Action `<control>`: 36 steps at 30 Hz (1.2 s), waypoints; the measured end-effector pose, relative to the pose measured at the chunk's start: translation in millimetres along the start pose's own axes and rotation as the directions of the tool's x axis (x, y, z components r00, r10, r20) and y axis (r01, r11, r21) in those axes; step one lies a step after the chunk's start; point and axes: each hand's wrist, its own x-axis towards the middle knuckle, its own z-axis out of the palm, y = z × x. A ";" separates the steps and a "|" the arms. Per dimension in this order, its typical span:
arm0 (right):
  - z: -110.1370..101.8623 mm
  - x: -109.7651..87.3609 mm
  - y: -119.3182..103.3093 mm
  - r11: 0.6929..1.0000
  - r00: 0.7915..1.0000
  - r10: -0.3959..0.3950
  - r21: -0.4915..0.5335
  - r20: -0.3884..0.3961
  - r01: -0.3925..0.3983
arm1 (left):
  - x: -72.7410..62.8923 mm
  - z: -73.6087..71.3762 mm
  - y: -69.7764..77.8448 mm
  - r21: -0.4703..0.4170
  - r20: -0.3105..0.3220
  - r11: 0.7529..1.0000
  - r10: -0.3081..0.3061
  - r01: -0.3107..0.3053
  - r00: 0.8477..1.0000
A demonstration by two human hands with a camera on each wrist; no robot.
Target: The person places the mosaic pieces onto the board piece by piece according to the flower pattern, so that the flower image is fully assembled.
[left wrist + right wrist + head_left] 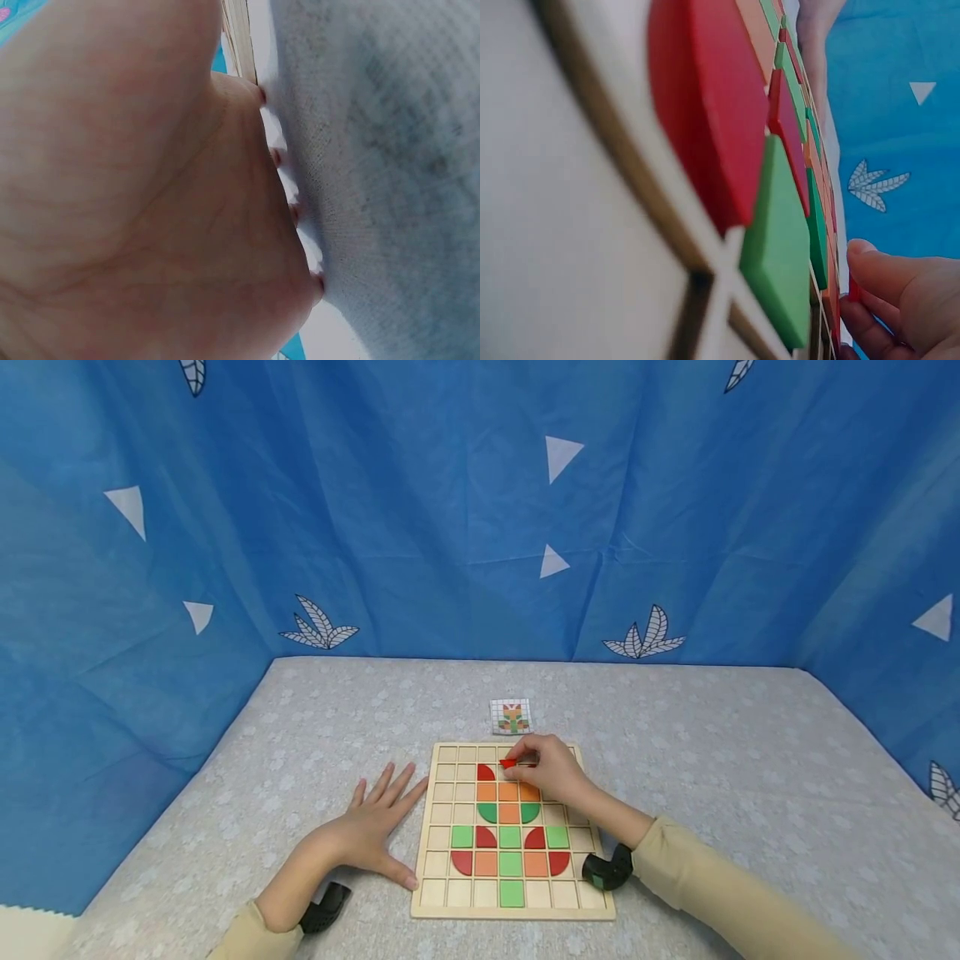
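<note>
My right hand is over the upper part of a wooden grid board, pinching a small red triangular tile between thumb and fingers. In the right wrist view, the red edge of that tile shows beside the thumb. Orange, red and green tiles fill several cells, among them a red quarter-round tile near the top and a light green square tile at the bottom. My left hand rests palm down on the tablecloth with fingers spread, forefinger and thumb tips at the board's left edge.
A small printed card with a coloured grid picture lies just behind the board. Pale patterned cloth covers the table. A blue curtain with white triangles and leaf prints encloses the back and sides.
</note>
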 end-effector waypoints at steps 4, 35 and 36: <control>1.6 0.5 0.9 0.999 0.999 -0.031 -0.014 -0.010 0.031 | 0.0 0.0 0.5 -0.004 0.002 1.000 0.002 -0.002 1.000; 5.9 -0.5 0.0 0.990 0.996 -0.069 -0.126 -0.053 0.062 | 0.3 0.4 0.2 0.006 -0.004 1.000 -0.012 0.012 1.000; 5.9 -0.4 0.7 0.990 0.996 -0.072 -0.124 -0.050 0.066 | 0.4 0.5 0.1 0.006 -0.004 1.000 -0.012 0.012 1.000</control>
